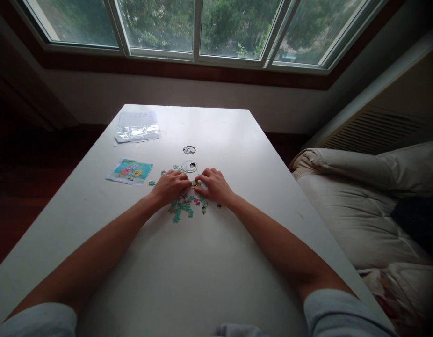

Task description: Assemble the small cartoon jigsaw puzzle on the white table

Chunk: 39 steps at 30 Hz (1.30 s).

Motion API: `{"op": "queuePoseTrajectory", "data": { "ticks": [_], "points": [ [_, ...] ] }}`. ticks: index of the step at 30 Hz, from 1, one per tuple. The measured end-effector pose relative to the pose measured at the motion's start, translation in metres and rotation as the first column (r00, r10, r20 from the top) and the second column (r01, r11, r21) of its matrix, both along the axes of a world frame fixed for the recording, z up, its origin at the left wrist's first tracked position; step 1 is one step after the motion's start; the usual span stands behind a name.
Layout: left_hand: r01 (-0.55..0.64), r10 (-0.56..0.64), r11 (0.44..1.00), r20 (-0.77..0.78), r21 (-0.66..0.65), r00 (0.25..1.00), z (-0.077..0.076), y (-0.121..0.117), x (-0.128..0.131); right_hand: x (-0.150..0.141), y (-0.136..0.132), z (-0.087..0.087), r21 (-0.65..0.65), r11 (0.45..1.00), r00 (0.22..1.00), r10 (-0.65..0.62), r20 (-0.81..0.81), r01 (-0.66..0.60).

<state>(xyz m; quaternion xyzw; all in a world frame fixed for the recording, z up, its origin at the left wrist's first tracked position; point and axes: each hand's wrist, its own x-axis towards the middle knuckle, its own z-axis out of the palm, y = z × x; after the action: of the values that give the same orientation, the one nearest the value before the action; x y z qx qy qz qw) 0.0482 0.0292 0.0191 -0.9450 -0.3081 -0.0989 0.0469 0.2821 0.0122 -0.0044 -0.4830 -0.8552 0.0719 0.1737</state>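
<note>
A loose pile of small jigsaw puzzle pieces (181,207), mostly teal with some pink and yellow, lies on the white table (202,262). My left hand (171,185) rests palm down over the pile's left side, its fingers curled and closed at a few pieces. Opposite it, my right hand (215,185) has its thumb and fingers pinched around colourful puzzle pieces (194,184) between the two hands. Fingertips meet close together there, so the exact pieces held are partly hidden. A few single pieces lie apart, such as a teal one (152,183) left of my left hand.
Beyond my hands lie two small round silvery-rimmed objects, a nearer one (189,166) and a farther one (189,150). A cartoon picture sheet (131,171) is at left, with a clear plastic packet (138,126) behind it. A cushioned beige sofa (342,210) stands at right.
</note>
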Motion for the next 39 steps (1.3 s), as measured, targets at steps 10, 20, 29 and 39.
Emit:
{"op": "queuePoseTrajectory", "data": {
  "ticks": [10, 20, 29, 39],
  "points": [
    [-0.098, 0.101, 0.994, -0.064, 0.042, 0.993, 0.008, -0.023, 0.018, -0.001, 0.001, -0.001, 0.017, 1.0, 1.0, -0.005, 0.006, 0.005],
    [-0.129, 0.127, 0.991, -0.069, -0.028, 0.989, 0.007, -0.024, 0.017, -0.001, 0.002, -0.002, 0.036, 0.999, 1.0, -0.004, -0.004, 0.004],
    [-0.124, 0.127, 0.985, 0.016, -0.121, 0.992, 0.009, -0.024, 0.014, -0.001, 0.001, 0.0, 0.028, 1.0, 1.0, 0.001, -0.003, -0.001],
    [-0.391, 0.404, 0.913, 0.122, -0.12, 0.906, 0.0, 0.019, -0.033, -0.002, -0.002, 0.004, 0.0, 1.0, 1.0, 0.012, -0.024, -0.012]
  ]
}}
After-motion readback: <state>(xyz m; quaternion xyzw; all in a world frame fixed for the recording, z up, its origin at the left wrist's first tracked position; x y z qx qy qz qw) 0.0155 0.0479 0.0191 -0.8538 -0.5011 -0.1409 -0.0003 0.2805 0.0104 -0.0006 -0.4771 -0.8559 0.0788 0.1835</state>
